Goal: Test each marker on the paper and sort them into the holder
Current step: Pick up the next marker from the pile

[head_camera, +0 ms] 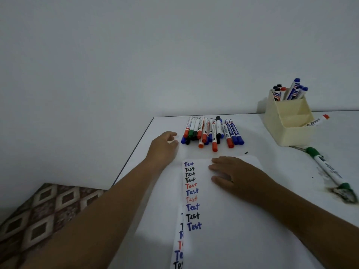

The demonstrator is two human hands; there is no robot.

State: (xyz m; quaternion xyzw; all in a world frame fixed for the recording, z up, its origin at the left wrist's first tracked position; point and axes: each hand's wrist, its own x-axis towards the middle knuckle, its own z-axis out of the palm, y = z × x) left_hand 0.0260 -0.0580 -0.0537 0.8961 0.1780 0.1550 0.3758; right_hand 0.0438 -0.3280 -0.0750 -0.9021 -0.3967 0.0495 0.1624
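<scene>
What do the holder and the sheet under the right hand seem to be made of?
The holder looks like cream plastic or coated card: smooth, flat walls with crisp folded-looking edges and a faint sheen; I cannot tell which. The sheet looks like thin matte white paper: it lies flat under the right hand and carries marker writing.

A row of capped red, blue, black and green markers (211, 132) was laid beyond the white paper (223, 210), lettered "Test" repeatedly. Further markers were stood in the cream compartmented holder (289, 121).
</scene>
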